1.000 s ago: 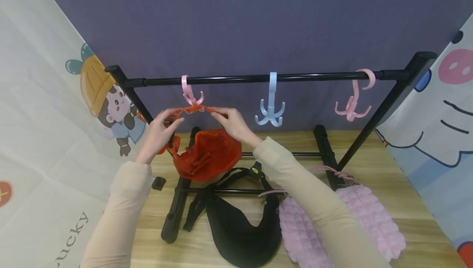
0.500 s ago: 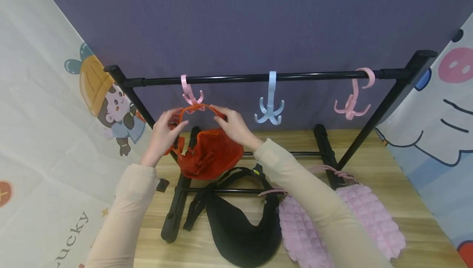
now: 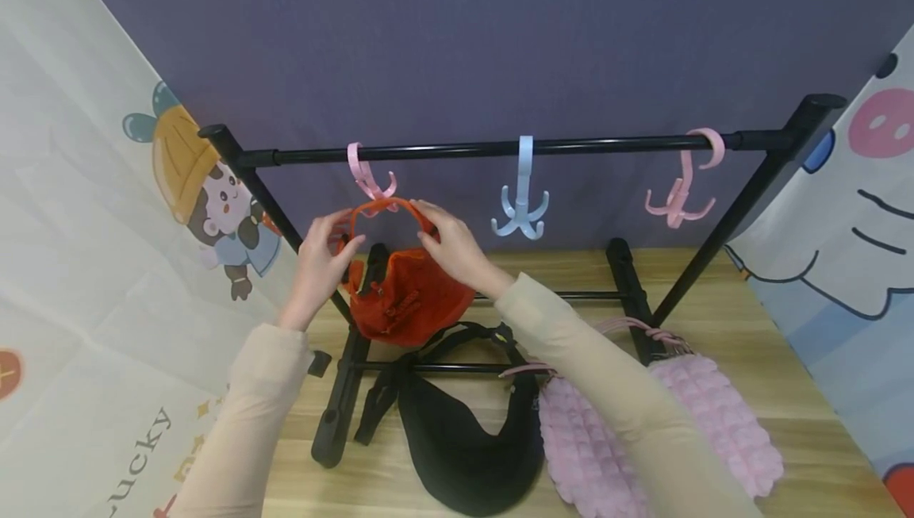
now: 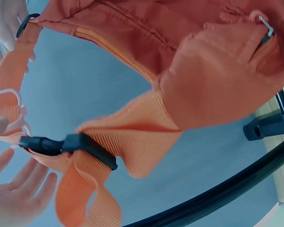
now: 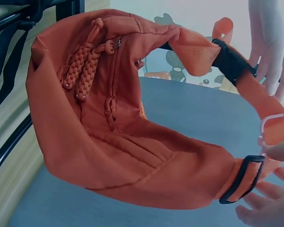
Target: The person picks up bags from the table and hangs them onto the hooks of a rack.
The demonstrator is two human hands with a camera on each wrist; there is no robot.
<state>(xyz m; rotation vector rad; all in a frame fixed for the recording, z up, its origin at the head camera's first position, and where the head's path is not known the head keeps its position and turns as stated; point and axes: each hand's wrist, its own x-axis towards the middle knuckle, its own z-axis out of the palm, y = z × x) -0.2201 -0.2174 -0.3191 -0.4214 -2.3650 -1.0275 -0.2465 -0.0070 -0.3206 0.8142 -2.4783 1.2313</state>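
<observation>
An orange-red sling bag (image 3: 410, 296) hangs below the left pink hook (image 3: 371, 185), its orange strap (image 3: 385, 202) arched at the hook's prongs. Beside the strap's left part is my left hand (image 3: 321, 264), thumb and fingers loosely spread around it near a black buckle (image 4: 71, 144). My right hand (image 3: 457, 244) is at the strap's right part, close to a black slider (image 5: 241, 179), fingers fairly straight. In the right wrist view the hook's pale prong (image 5: 270, 123) shows in front of the strap. Whether the fingertips touch the strap is hard to tell.
A black rail (image 3: 443, 151) also carries a blue hook (image 3: 524, 193) and another pink hook (image 3: 678, 193). Below lie a black crescent bag (image 3: 467, 447) and a pink quilted bag (image 3: 721, 431) on the wood-look surface. The rack's black legs (image 3: 332, 431) stand at both sides.
Both hands have loosened from pinching the strap, and their fingers have spread. The strap's arch has become rounder, and the orange-red bag has shifted slightly right with the left hand.
</observation>
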